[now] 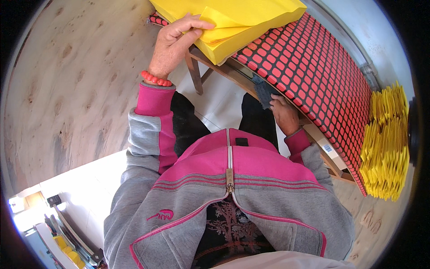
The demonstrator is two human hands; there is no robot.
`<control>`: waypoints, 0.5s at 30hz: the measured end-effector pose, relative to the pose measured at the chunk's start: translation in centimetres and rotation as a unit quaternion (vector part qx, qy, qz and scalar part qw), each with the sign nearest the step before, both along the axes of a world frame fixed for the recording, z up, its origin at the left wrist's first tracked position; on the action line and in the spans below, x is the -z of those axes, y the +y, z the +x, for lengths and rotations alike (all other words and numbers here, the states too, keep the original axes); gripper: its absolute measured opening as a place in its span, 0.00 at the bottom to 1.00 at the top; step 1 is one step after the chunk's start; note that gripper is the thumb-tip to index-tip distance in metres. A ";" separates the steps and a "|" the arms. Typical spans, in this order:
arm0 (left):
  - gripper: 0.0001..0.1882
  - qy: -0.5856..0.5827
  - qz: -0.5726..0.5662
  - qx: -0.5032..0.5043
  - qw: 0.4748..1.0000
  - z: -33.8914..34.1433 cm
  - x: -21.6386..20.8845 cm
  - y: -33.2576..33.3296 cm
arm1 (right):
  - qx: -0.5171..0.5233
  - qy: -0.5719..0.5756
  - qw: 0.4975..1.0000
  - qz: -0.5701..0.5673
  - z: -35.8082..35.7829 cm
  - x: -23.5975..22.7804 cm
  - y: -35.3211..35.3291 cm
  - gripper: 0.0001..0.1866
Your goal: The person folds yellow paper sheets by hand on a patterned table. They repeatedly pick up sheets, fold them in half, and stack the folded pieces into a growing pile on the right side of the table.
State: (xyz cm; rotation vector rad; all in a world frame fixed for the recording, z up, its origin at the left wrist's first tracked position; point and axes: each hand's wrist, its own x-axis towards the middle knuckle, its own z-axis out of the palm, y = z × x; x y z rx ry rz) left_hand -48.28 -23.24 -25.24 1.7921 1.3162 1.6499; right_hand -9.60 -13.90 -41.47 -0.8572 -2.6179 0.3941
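Note:
At the top of the view lies a thick stack of yellow sheets point(257, 33), resting on the red-and-black patterned cover at the table's edge. My left hand point(179, 38), with a red bead bracelet at the wrist, pinches the lifted, folded corner of a yellow sheet point(210, 21) between thumb and fingers. Lower and to the right, below the edge of the patterned cover, my right hand point(285, 115) has its fingers closed on a dark grey cloth-like piece point(263, 92). Part of that piece is hidden by the hand and the cover.
The patterned cover point(304, 58) spreads along a wooden table on the right. Bundles of folded yellow pieces point(385, 143) stand at its far right. A pale wooden board point(71, 89) fills the left side. Under the table sits a white box point(329, 148).

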 end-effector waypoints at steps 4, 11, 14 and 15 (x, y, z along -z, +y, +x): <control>0.13 0.016 0.007 0.001 1.000 -0.1 -0.1 0.0 | 0.015 0.018 1.000 0.006 -0.1 0.8 0.5 0.07; 0.15 0.033 -0.019 0.009 0.999 -0.1 -0.6 -0.2 | -0.002 -0.038 0.999 0.034 -1.0 -2.3 -0.9 0.12; 0.15 0.030 -0.022 0.006 0.999 -0.2 -0.6 -0.3 | -0.097 -0.059 0.993 -0.041 -1.6 -6.9 -3.7 0.13; 0.15 0.027 -0.027 0.010 0.999 -0.2 -0.6 -0.3 | -0.126 -0.084 0.985 -0.085 -2.1 -8.8 -4.5 0.13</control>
